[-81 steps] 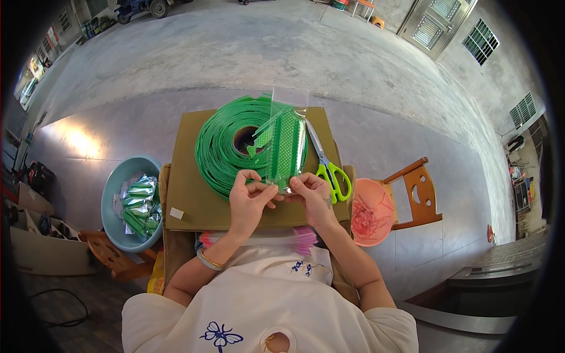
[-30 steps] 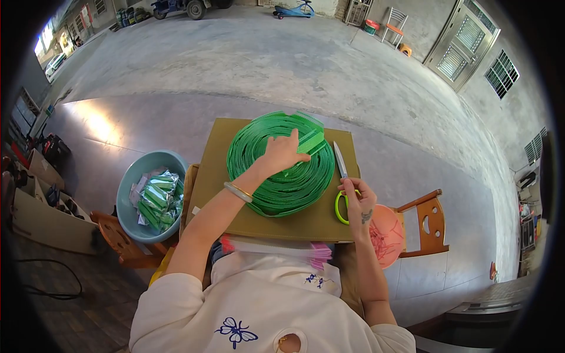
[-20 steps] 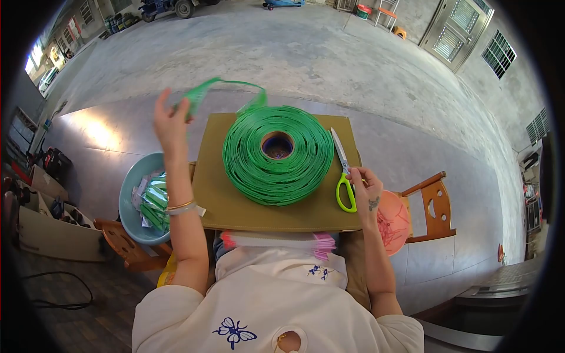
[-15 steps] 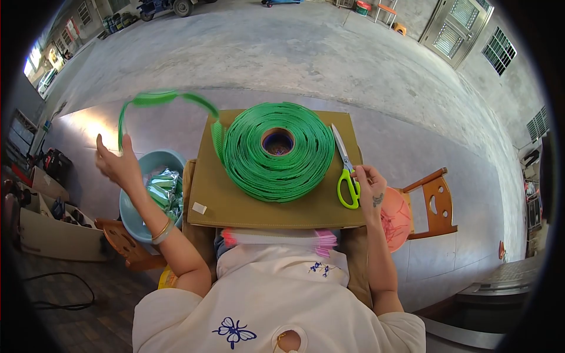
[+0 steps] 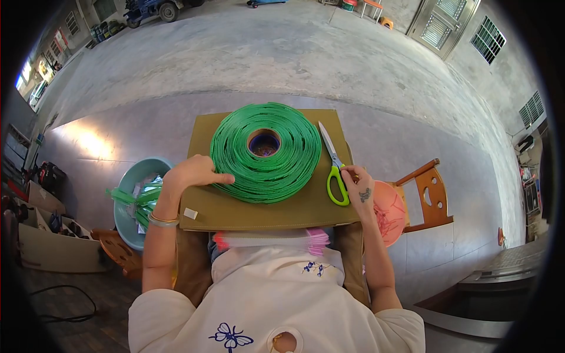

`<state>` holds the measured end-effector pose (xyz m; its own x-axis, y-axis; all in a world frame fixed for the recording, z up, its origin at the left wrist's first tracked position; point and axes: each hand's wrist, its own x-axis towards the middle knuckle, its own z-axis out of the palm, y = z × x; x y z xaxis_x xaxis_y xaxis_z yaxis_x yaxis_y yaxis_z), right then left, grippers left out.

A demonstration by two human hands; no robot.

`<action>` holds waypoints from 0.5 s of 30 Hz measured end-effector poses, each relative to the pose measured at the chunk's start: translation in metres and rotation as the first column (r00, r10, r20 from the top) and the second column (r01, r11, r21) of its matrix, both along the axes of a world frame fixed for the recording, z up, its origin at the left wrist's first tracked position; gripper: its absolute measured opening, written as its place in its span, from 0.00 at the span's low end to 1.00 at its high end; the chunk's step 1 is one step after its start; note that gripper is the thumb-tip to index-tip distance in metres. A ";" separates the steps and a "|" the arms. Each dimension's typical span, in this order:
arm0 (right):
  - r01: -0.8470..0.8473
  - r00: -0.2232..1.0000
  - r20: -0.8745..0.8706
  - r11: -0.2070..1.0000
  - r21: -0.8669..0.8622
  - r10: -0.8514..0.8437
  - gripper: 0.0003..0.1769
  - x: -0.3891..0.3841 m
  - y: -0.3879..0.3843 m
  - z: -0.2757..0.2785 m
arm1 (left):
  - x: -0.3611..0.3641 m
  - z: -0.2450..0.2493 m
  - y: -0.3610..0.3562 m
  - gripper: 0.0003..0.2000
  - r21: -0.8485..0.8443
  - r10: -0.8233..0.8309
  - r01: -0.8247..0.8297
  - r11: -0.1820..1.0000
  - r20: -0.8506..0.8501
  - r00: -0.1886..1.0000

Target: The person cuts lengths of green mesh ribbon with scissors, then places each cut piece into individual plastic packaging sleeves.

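Observation:
A large flat roll of green strip (image 5: 294, 167) lies on a brown board (image 5: 265, 217) before me. My left hand (image 5: 194, 170) is at the roll's left edge, thumb stretched over its rim and apart from the fingers; the fingertips are partly hidden. Beside the roll are scissors (image 5: 337, 184) with lime-green handles, blades pointing away from me. My right hand (image 5: 358, 181) is by the handles, its thumb and fingers pinched together. What sits in that pinch, if anything, is too small to make out.
A blue basin (image 5: 126, 219) on the left holds green strips and shiny packets. On the right, a pink basin (image 5: 395, 203) holds thin pink pieces, with a wooden chair (image 5: 432, 197) beside it. A bundle of white and pink strips (image 5: 276, 240) lies on my lap.
My left hand has come in from the far left to the roll's edge. The raised green strip is down, and green strip now hangs over the blue basin. My right hand stays by the scissors.

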<state>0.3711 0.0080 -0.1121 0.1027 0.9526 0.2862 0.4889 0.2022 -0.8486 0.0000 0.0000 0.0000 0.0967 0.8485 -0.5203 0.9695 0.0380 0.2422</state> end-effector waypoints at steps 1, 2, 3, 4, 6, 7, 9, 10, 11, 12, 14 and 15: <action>-0.016 1.000 0.002 1.000 -0.001 0.016 0.07 -0.003 0.000 0.000 | -0.004 -0.004 -0.003 0.32 0.045 -0.115 0.114 0.992 0.037 0.993; -0.006 1.000 0.025 1.000 0.007 0.006 0.07 -0.007 0.000 0.001 | -0.010 -0.015 -0.012 0.32 0.092 -0.234 0.227 0.970 0.066 0.970; 0.007 0.998 0.056 1.000 0.023 -0.009 0.07 -0.002 0.002 0.003 | -0.003 -0.024 -0.019 0.32 0.151 -0.354 0.338 0.929 0.095 0.931; 0.020 0.996 0.084 0.999 0.026 -0.022 0.07 -0.003 -0.001 0.004 | 0.000 -0.028 -0.028 0.25 0.212 -0.407 0.403 0.890 -0.028 0.913; 0.052 0.974 0.220 0.997 0.055 -0.063 0.09 -0.003 -0.001 -0.002 | 0.007 -0.040 -0.048 0.20 0.372 -0.470 0.476 0.797 -0.115 0.875; 0.064 0.954 0.289 0.995 0.075 -0.083 0.10 -0.003 -0.001 -0.003 | 0.012 -0.046 -0.057 0.17 0.450 -0.491 0.506 0.736 -0.160 0.856; 0.068 0.932 0.351 0.996 0.059 -0.085 0.15 -0.006 -0.004 0.001 | 0.030 -0.054 -0.071 0.14 0.548 -0.473 0.396 0.737 -0.001 0.881; 0.070 0.921 0.381 0.996 0.052 -0.085 0.17 -0.008 -0.005 0.004 | 0.035 -0.057 -0.076 0.12 0.589 -0.464 0.334 0.736 0.079 0.882; 0.068 0.900 0.427 0.997 0.046 -0.081 0.18 -0.009 -0.006 0.006 | 0.035 -0.062 -0.079 0.11 0.567 -0.452 0.322 0.759 0.101 0.886; 0.068 0.877 0.473 0.997 0.039 -0.078 0.20 -0.010 -0.007 0.008 | 0.034 -0.067 -0.081 0.11 0.542 -0.440 0.311 0.781 0.123 0.890; 0.084 0.848 0.525 0.996 0.005 -0.074 0.22 -0.010 -0.009 0.010 | 0.027 -0.065 -0.080 0.10 0.479 -0.402 0.301 0.824 0.121 0.908; 0.096 0.842 0.534 0.995 -0.021 -0.070 0.23 -0.010 -0.009 0.010 | 0.020 -0.057 -0.081 0.10 0.443 -0.374 0.296 0.846 0.098 0.922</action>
<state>0.3611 -0.0015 -0.1018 0.0266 0.9605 0.2769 0.8813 0.1082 -0.4599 0.0196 -0.0808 -0.0574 0.4698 0.8793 -0.0783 0.8451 -0.4224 0.3276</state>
